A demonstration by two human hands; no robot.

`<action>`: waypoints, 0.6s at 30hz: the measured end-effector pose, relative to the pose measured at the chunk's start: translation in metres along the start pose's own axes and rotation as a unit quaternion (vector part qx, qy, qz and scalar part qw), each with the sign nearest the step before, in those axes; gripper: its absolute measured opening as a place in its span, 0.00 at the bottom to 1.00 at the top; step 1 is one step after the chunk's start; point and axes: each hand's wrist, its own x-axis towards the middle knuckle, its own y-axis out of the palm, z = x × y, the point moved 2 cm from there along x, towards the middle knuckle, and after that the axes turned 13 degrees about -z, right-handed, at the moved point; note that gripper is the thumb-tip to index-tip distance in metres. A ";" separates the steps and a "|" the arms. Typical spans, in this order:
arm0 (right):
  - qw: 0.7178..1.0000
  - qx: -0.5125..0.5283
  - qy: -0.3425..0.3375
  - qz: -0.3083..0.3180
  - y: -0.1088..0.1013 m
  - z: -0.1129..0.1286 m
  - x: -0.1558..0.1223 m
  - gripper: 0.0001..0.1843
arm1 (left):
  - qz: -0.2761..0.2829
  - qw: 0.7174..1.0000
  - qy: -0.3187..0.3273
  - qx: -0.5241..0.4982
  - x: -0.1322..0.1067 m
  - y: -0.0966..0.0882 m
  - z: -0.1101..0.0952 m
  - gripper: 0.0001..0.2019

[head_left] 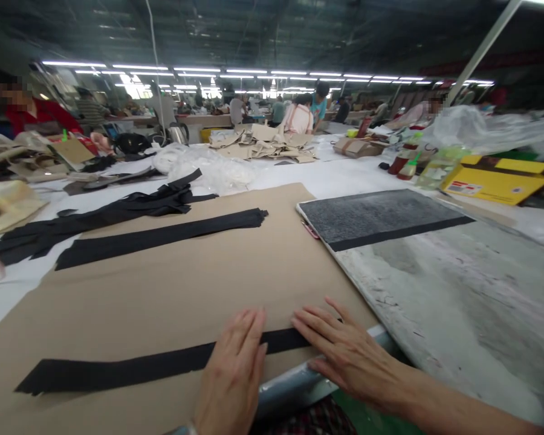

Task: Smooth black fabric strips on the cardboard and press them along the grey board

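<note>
A long black fabric strip (118,368) lies across a tan cardboard sheet (176,290) near the table's front edge. My left hand (233,374) rests flat on the strip, fingers stretched out and together. My right hand (344,353) lies flat beside it, fingers spread over the strip's right end. Neither hand grips anything. A second black strip (158,237) lies farther back on the same sheet, and a heap of more black strips (100,217) sits behind it to the left.
A dark grey board (372,217) with a black strip along its edge lies to the right on a stained grey surface (462,302). Further off are a yellow box (498,178), bottles (405,160), beige cut pieces (263,145), clear plastic bags and several workers.
</note>
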 end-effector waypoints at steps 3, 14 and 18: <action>1.000 0.004 0.017 0.025 0.001 -0.003 -0.007 0.32 | 0.021 0.982 0.140 0.125 -0.022 -0.001 0.021 0.24; 0.998 0.038 -0.019 0.047 0.020 0.033 0.021 0.39 | 0.028 0.967 0.179 0.179 -0.028 0.015 0.008 0.26; 0.998 -0.025 -0.051 -0.024 0.033 0.026 0.011 0.34 | 0.082 0.957 0.143 0.238 -0.046 -0.013 0.035 0.28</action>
